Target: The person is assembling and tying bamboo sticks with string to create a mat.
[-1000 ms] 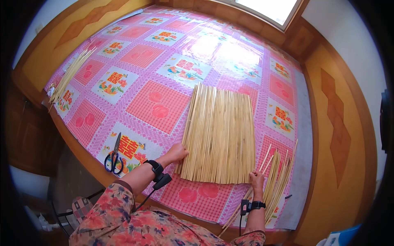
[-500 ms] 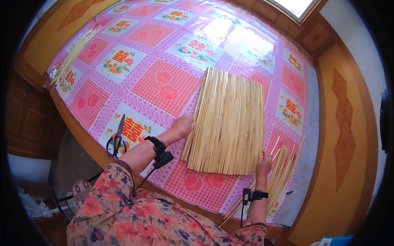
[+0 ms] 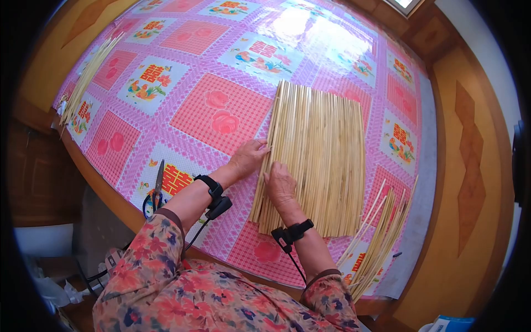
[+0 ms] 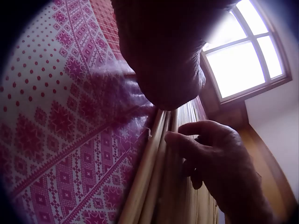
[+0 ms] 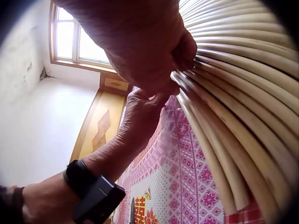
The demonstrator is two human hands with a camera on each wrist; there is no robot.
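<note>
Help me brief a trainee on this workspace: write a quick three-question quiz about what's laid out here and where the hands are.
1. Fill in the blank: The scissors lie to the ____ of the stick mat.
2. True or false: The left hand is at the mat's left edge, with the right hand close by.
3. What lies just to the right of the mat?
A) a hammer
B) loose sticks
C) a bowl

Key: 1. left; 2. true; 3. B
</note>
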